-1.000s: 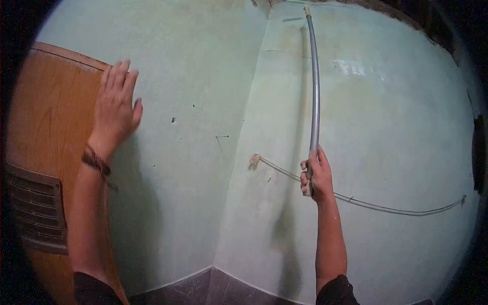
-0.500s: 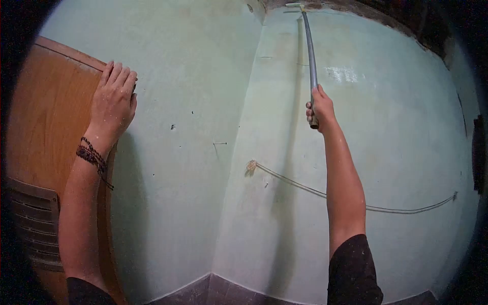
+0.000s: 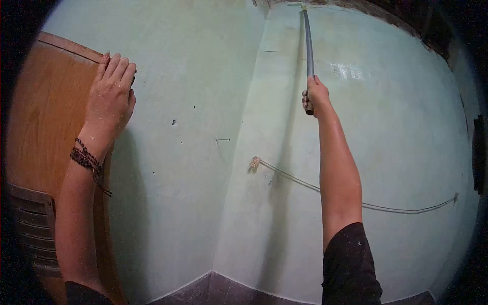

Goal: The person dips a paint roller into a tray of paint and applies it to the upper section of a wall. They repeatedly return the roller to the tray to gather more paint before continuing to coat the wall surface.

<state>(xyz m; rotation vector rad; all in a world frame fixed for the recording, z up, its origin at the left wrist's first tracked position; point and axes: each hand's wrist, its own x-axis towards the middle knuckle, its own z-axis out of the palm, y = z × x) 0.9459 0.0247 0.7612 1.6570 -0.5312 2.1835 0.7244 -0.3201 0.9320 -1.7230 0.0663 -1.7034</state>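
Note:
My right hand (image 3: 316, 96) is closed around the lower end of a long grey pole (image 3: 309, 48). The pole reaches up to a pale roller-like head (image 3: 300, 6) at the top of the light green wall (image 3: 406, 112); its detail is too small to tell. On the left, my left hand (image 3: 113, 84) rests with its fingers bent over the top corner of a brown wooden panel (image 3: 56, 96). A dark braided bracelet (image 3: 87, 156) circles that wrist.
A cord (image 3: 406, 210) sags across the right wall from a lumpy anchor (image 3: 254, 162). A nail (image 3: 222, 139) sticks out near the corner. Slatted plastic (image 3: 33, 223) stands at lower left. Dark tiles (image 3: 218, 290) line the wall's bottom.
My right hand has moved up and slightly left with the pole. My left hand still holds the panel's corner, a little higher in view.

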